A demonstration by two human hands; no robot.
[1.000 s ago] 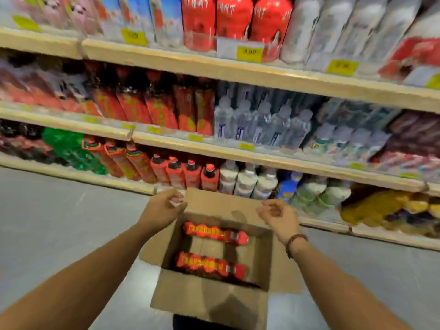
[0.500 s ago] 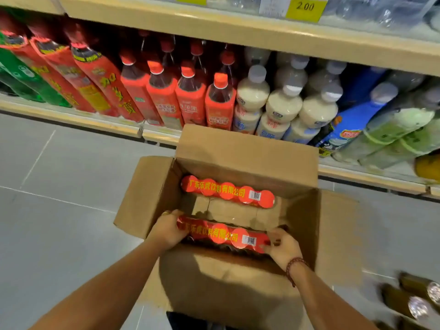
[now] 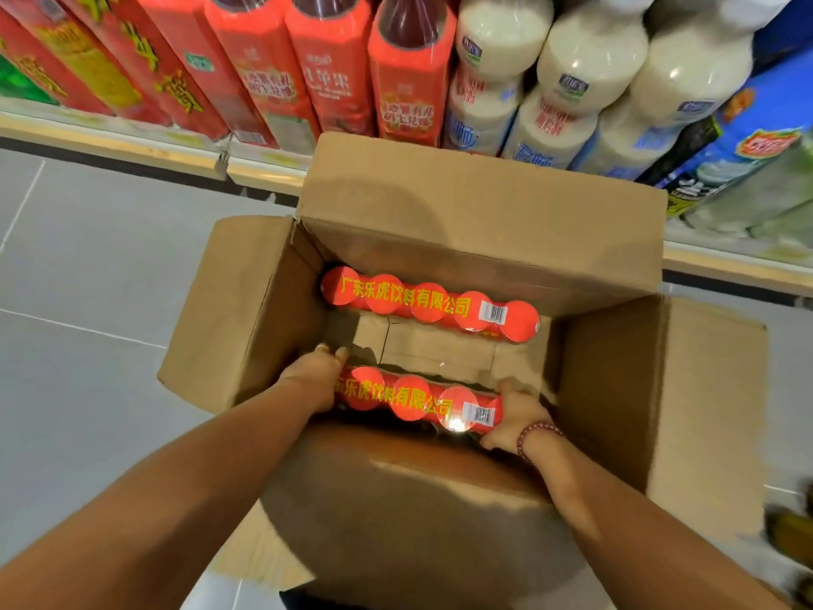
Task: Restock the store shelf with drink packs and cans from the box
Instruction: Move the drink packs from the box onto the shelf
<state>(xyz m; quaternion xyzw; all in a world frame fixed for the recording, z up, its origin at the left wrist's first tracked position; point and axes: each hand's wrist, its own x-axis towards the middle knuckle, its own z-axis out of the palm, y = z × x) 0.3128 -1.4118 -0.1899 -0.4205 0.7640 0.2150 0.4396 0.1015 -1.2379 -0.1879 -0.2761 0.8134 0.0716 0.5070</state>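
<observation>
An open cardboard box stands on the floor in front of the bottom shelf. Inside it lie two shrink-wrapped red drink packs with yellow lettering. The far pack rests against the back wall of the box. The near pack sits by the front wall, held at both ends: my left hand grips its left end and my right hand grips its right end by the barcode. Bare cardboard shows between the two packs.
The bottom shelf edge runs just behind the box, filled with red-labelled bottles, white milky bottles and blue packs. Grey tiled floor lies to the left. Dark blurred objects lie on the floor at the right edge.
My hands went from the box flaps down into the box and took hold of the near pack. The view has dropped closer to the box.
</observation>
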